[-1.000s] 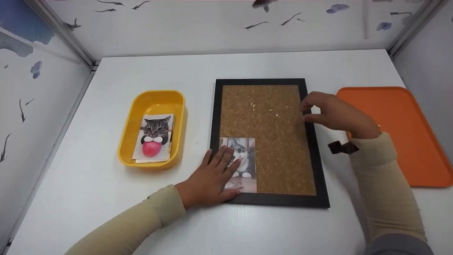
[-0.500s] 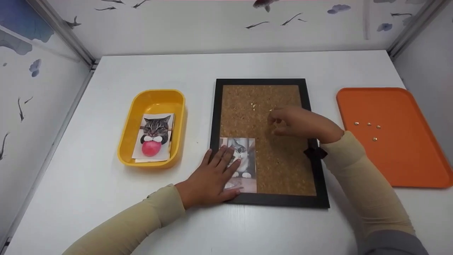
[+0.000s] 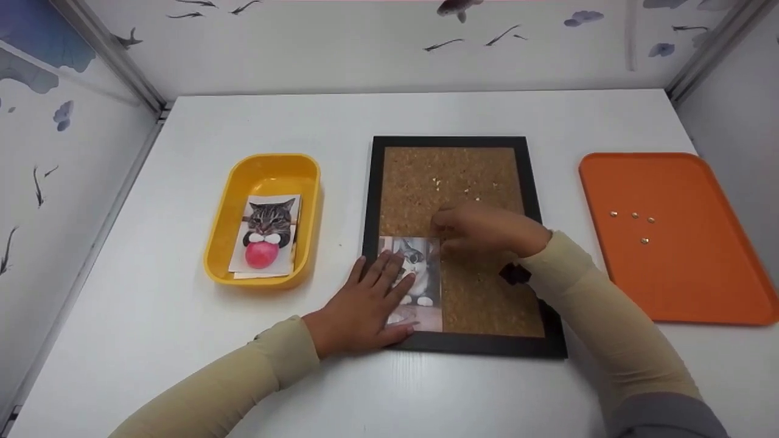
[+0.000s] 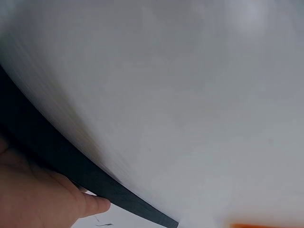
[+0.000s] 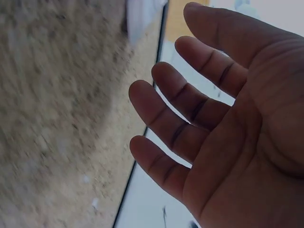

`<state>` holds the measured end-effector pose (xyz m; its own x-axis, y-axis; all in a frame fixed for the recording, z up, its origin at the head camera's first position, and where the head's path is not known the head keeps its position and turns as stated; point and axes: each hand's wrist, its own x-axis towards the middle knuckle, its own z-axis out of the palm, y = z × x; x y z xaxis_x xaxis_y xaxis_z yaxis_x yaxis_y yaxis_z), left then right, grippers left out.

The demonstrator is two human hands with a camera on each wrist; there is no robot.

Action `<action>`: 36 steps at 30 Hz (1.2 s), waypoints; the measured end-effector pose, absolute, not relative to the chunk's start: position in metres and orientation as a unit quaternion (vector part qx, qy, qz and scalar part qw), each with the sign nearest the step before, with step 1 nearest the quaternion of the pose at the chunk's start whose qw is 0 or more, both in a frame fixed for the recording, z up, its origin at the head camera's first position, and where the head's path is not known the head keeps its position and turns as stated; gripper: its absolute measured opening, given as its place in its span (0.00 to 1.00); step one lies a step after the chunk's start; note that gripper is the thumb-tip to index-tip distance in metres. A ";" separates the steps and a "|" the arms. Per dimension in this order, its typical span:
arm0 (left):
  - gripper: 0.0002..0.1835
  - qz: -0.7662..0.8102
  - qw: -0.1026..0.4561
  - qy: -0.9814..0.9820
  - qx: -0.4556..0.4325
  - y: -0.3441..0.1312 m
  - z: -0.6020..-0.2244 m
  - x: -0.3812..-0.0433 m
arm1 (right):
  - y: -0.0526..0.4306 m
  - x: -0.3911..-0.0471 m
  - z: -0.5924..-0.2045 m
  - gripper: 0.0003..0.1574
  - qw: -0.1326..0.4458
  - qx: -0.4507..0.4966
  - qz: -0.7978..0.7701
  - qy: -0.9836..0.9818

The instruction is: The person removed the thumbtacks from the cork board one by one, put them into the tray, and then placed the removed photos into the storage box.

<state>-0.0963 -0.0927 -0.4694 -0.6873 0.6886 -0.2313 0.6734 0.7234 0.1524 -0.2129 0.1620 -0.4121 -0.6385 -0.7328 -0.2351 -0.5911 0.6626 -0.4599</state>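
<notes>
My left hand (image 3: pixel 358 307) lies with spread fingers over a cat photo (image 3: pixel 426 316) at the lower left corner of the cork board (image 3: pixel 493 304). In the left wrist view, its thumb (image 4: pixel 95 205) rests along the board's black frame (image 4: pixel 90 173). The right hand (image 3: pixel 487 230) hovers over the middle of the cork, its fingertips by the photo's upper right corner. Seen from the right wrist, the fingers (image 5: pixel 152 107) are loosely bent and apart, and nothing shows between them. Small gold bits (image 3: pixel 436 184) dot the upper cork.
To the left, a yellow tray (image 3: pixel 213 243) holds a stack of cat photos (image 3: pixel 263 234). An orange tray (image 3: pixel 688 274) at the right carries several small gold pins (image 3: pixel 635 215). White table surface (image 3: pixel 341 115) surrounds the board, with a patterned wall behind.
My right hand has moved left from the board's right edge to near the photo's upper right corner, uncovering the pins on the orange tray. The left hand stays on the photo.
</notes>
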 end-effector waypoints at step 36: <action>0.46 0.017 0.128 0.918 0.376 -0.093 -0.471 -0.096 | 0.149 -0.190 -0.428 0.26 0.211 -0.347 -0.235 0.883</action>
<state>-0.0963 -0.0930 -0.4713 -0.6852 0.6936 -0.2223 0.6851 0.7173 0.1268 -0.1903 0.1493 -0.4281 -0.6701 -0.7119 -0.2099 -0.5134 0.6488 -0.5616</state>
